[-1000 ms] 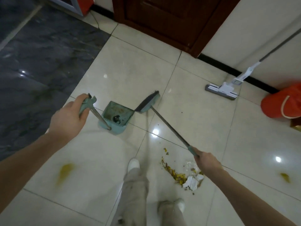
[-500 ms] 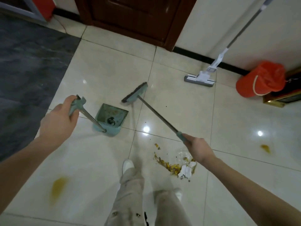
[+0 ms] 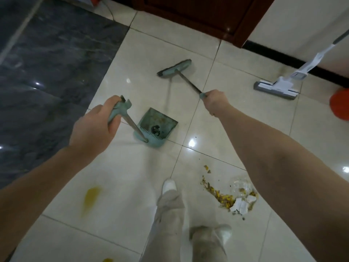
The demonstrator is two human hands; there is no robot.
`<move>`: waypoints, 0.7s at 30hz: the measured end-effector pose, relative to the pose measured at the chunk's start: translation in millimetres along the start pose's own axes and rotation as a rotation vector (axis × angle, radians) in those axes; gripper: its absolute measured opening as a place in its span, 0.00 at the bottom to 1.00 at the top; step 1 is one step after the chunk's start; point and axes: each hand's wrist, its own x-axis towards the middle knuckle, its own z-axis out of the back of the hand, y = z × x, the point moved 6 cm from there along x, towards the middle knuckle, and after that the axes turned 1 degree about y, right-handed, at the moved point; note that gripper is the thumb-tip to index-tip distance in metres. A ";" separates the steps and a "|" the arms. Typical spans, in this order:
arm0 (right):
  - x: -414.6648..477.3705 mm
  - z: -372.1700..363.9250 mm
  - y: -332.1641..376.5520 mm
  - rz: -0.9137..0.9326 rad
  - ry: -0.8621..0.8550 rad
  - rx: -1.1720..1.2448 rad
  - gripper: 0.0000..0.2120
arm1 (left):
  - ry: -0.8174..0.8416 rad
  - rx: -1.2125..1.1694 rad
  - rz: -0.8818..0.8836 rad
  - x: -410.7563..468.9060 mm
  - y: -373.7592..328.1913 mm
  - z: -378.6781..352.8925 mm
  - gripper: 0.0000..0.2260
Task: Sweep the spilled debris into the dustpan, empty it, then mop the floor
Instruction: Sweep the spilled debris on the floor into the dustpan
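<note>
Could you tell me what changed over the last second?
The right hand, gripping the broom, moved forward away from the debris pile, carrying the broom head farther beyond the dustpan. The left hand still grips the dustpan handle; debris unswept, mop against the wall.

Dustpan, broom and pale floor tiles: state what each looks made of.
Dustpan: teal plastic by its look, matte, with moulded comb teeth. Broom: matching teal plastic head, dark bristles, a thin shaft that looks like metal. Pale floor tiles: glazed ceramic or polished stone, uncertain which; they mirror the lights.
</note>
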 end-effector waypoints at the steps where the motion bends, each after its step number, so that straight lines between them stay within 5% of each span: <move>1: -1.0 -8.2 -4.1 -0.009 0.023 -0.037 0.16 | -0.005 0.005 0.003 1.9 0.8 1.0 0.17; 21: -266.2 -113.2 -260.9 -0.137 0.136 -0.083 0.20 | -0.005 0.002 0.081 -121.9 -76.0 19.2 0.17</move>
